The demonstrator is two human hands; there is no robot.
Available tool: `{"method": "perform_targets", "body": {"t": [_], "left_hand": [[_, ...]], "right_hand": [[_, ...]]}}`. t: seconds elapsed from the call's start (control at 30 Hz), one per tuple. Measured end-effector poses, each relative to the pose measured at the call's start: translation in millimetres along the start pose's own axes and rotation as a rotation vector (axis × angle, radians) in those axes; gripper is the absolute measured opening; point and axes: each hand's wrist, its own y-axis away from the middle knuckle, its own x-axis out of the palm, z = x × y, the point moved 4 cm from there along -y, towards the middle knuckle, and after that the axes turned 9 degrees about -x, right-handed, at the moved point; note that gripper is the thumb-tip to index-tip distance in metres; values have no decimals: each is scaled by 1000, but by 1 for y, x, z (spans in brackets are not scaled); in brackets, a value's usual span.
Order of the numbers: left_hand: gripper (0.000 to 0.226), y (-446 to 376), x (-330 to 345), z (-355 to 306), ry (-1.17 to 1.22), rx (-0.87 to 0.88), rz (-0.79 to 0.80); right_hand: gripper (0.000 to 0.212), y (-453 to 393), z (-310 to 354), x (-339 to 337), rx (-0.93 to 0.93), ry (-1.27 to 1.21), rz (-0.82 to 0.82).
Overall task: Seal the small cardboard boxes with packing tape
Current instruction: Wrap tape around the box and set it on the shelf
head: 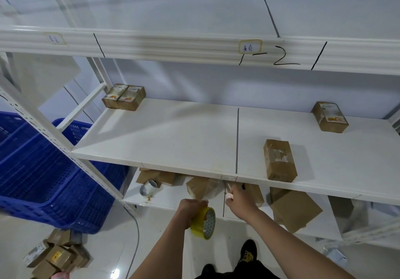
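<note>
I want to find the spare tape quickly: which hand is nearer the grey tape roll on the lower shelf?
The left hand. It is just right of the grey tape roll, holding the yellow tape roll. The right hand is farther right, by the shelf edge.

White shelf (173, 135): taped box (279, 160) near front edge, right of the centre seam (237, 140); labelled box (329, 117) behind it; box pair (123, 97) far left, at back.
</note>
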Motion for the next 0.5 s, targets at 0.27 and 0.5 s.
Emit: {"method": "perform_targets", "body": {"t": [0.27,0.5], "left_hand": [[41,-2,-10,5,70,-20,-68],[35,5,-16,-11,293,23,18]], "right_hand": [[13,-3,4,-1,54,-178,-83],[14,-5,-3,-8,81,-259,-197]]}}
